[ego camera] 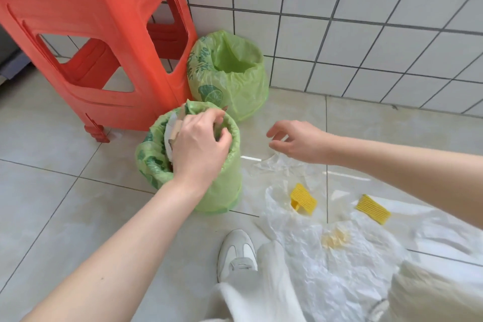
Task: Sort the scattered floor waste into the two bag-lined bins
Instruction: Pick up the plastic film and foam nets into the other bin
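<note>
step: I read a drop into the near green bag-lined bin (222,185), paper scraps already inside | left hand (200,144) over its mouth, fingers (222,138) curled, contents unclear | right hand (300,141) fingers loosely apart above clear plastic sheet (326,256), holding nothing | next: grab yellow ridged plastic wedges (303,198) on floor; far green bag-lined bin (235,91) looks empty

An orange plastic stool (99,42) crowds two green bag-lined bins (230,73) against the white tiled wall (366,21); bare floor tiles (52,204) lie open at left.
</note>
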